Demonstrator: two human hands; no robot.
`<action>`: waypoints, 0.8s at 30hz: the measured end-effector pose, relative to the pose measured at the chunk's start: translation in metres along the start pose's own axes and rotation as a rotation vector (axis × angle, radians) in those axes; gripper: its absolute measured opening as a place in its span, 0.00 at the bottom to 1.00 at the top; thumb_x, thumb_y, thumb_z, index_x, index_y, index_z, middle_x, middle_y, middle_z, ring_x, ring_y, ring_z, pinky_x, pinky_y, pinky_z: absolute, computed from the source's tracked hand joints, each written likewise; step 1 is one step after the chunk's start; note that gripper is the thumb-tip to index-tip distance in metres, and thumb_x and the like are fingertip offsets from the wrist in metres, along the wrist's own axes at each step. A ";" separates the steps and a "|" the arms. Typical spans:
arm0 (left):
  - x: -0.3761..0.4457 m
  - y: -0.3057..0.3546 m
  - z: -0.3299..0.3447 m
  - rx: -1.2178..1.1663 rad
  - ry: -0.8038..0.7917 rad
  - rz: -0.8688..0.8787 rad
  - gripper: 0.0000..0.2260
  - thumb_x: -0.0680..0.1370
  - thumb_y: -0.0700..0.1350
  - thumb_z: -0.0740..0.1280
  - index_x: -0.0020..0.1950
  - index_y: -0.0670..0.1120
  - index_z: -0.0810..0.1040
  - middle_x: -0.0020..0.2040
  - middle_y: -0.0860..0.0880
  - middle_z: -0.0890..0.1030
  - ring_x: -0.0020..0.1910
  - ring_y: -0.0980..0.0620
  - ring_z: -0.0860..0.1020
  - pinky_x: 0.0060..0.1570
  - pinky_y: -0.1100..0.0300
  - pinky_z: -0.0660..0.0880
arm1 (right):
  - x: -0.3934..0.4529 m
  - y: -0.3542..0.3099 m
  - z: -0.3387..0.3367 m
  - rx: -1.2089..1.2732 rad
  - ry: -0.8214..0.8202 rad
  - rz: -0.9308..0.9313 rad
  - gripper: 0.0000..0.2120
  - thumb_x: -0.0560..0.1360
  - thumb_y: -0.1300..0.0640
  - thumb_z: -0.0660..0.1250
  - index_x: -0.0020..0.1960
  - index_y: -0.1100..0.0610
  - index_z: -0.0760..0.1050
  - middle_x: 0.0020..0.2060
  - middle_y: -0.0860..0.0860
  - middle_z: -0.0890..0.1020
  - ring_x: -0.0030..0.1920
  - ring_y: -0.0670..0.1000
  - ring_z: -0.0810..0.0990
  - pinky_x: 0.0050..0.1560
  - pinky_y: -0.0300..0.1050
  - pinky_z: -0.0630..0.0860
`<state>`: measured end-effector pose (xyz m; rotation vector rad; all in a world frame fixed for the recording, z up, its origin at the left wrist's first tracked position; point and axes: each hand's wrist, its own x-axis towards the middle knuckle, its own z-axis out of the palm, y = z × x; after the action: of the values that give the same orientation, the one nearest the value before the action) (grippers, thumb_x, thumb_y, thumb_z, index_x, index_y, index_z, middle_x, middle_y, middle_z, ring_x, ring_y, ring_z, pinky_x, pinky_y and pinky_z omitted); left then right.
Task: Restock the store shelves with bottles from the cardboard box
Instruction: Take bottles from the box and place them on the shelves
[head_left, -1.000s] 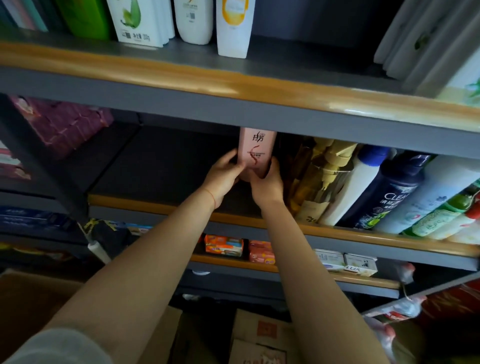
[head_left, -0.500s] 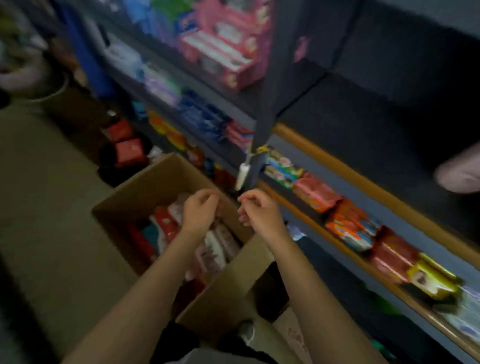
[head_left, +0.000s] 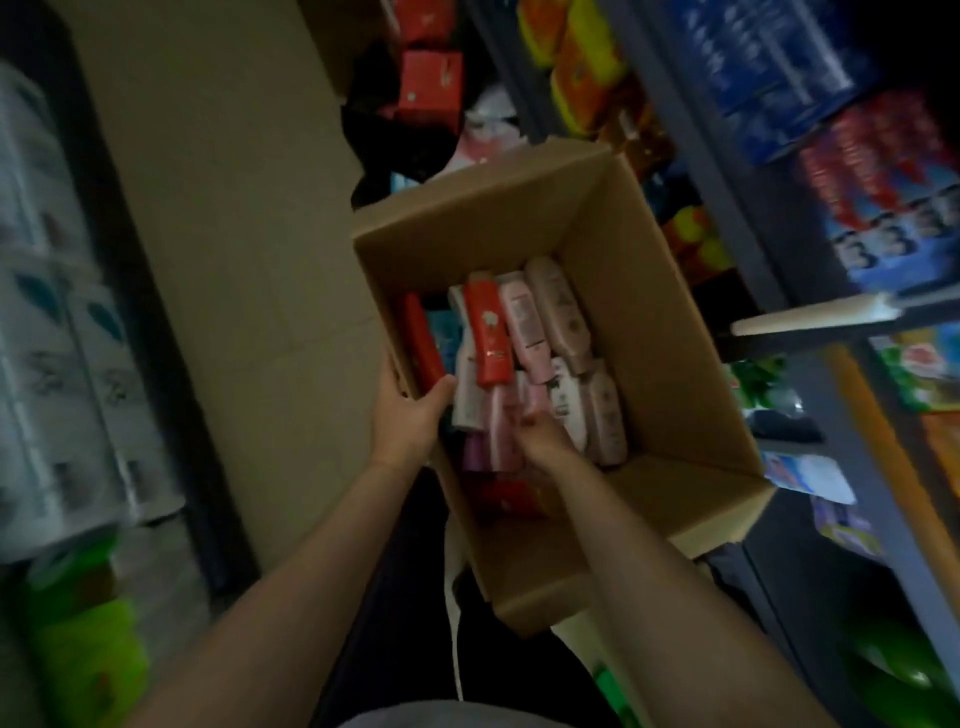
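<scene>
Cardboard box (head_left: 613, 270) is sitting open below me, its left wall pinched by my left hand (head_left: 408, 415) — thumb inside, fingers outside. I'm reaching my right hand (head_left: 540, 436) in among the pink bottles (head_left: 524, 322); blur is hiding whether it is gripping one. Just beyond its fingertips a red bottle (head_left: 485, 338) is lying across the pile.

Open-topped brown cardboard box (head_left: 644, 291) with free room above its far half, packed pink, white and red plastic bottles (head_left: 524, 358) filling the floor inside, upright walls hemming all sides, grey metal store shelving (head_left: 779, 249) close on the right, bare beige aisle floor (head_left: 234, 208) open on the left
</scene>
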<state>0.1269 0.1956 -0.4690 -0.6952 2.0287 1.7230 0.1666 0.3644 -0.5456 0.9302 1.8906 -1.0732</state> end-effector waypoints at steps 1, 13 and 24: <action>0.001 -0.003 0.000 -0.021 -0.005 0.009 0.29 0.76 0.39 0.74 0.75 0.43 0.67 0.65 0.46 0.79 0.63 0.50 0.79 0.63 0.56 0.77 | 0.013 0.002 0.008 0.000 -0.008 0.031 0.16 0.79 0.50 0.62 0.61 0.59 0.77 0.56 0.57 0.82 0.53 0.57 0.81 0.47 0.44 0.74; 0.003 -0.011 -0.008 -0.064 -0.031 0.034 0.30 0.76 0.40 0.74 0.75 0.47 0.67 0.63 0.51 0.80 0.58 0.59 0.81 0.54 0.63 0.80 | 0.064 0.012 0.049 0.430 -0.019 0.163 0.33 0.66 0.50 0.79 0.67 0.55 0.73 0.59 0.52 0.81 0.56 0.55 0.81 0.59 0.55 0.78; 0.007 -0.011 -0.004 0.035 -0.027 0.069 0.31 0.76 0.41 0.74 0.77 0.49 0.65 0.63 0.52 0.80 0.59 0.58 0.80 0.61 0.59 0.78 | 0.022 0.008 0.046 0.666 -0.306 0.226 0.26 0.67 0.58 0.74 0.64 0.62 0.75 0.50 0.60 0.83 0.53 0.62 0.83 0.57 0.61 0.79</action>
<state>0.1274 0.1899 -0.4811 -0.5938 2.0818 1.7208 0.1751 0.3309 -0.5837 1.2191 1.1519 -1.6328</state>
